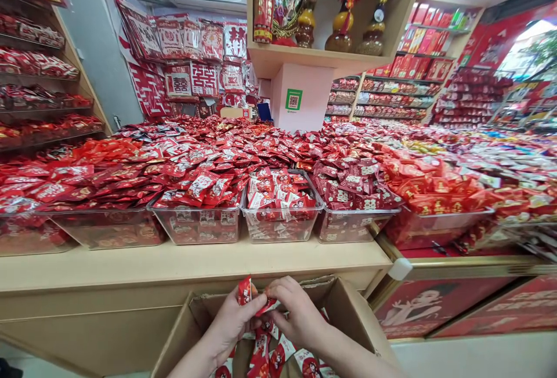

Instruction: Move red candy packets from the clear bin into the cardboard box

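Both hands are over an open cardboard box (pixel 361 315) with small red and white wrapped candy packets (pixel 281 355) lying loose in it. My left hand (pixel 230 323) is closed on a red candy packet (pixel 245 290) that sticks up between thumb and fingers. My right hand (pixel 298 314) is close beside it, its fingers pinched on a second red and white packet (pixel 268 306) near the left thumb. The fingers partly hide both packets. On the counter ahead, a clear plastic bin (pixel 282 215) holds similar-looking red and white packets.
A pale wooden counter (pixel 195 263) runs behind the box. Along its edge stand clear bins, such as one of red packets (pixel 200 224) and one of dark red packets (pixel 354 224). A gold-edged display case (pixel 444 302) is at right. A wooden shelf (pixel 304 56) overhangs the heaps.
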`<state>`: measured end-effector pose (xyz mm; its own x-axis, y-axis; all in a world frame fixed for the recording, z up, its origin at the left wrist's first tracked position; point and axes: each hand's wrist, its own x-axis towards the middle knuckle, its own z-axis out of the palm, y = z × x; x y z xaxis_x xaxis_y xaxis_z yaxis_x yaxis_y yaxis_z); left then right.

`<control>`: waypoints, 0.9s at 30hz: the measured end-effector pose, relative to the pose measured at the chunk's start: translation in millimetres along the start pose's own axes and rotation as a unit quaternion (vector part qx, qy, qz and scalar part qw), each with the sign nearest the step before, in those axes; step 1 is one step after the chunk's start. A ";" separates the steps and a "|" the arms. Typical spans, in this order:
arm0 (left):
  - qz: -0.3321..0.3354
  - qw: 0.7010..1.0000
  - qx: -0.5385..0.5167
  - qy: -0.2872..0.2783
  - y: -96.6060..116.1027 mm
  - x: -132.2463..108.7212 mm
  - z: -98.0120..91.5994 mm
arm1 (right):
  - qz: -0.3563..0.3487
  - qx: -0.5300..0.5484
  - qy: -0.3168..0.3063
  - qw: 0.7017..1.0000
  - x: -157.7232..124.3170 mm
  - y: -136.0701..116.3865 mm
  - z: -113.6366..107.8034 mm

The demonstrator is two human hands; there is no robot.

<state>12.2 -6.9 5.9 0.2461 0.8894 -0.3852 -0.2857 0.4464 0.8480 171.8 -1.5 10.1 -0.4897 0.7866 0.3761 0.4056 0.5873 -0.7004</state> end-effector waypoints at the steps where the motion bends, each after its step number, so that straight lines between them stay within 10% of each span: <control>1: 0.015 1.000 0.001 0.005 -0.2 0.3 -0.4 | -0.015 0.005 -0.003 1.000 -0.4 -1.7 -1.4; 11: 0.170 0.980 0.094 -0.027 11.3 -2.0 0.5 | 0.119 0.176 0.146 0.966 1.2 4.1 8.8; 17: 0.161 0.985 0.057 -0.010 12.4 -4.1 2.7 | 0.252 0.374 0.128 0.884 6.0 1.7 5.2; 27: 0.138 0.990 -0.016 -0.011 4.1 1.8 0.6 | 0.226 0.451 0.070 0.860 4.1 -3.0 21.1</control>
<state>12.0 -3.5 8.9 0.1739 0.9759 -0.1319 -0.3743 0.1894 0.9077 152.2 -4.1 0.9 -0.3159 0.9482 -0.0336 -0.2656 -0.1224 -0.9563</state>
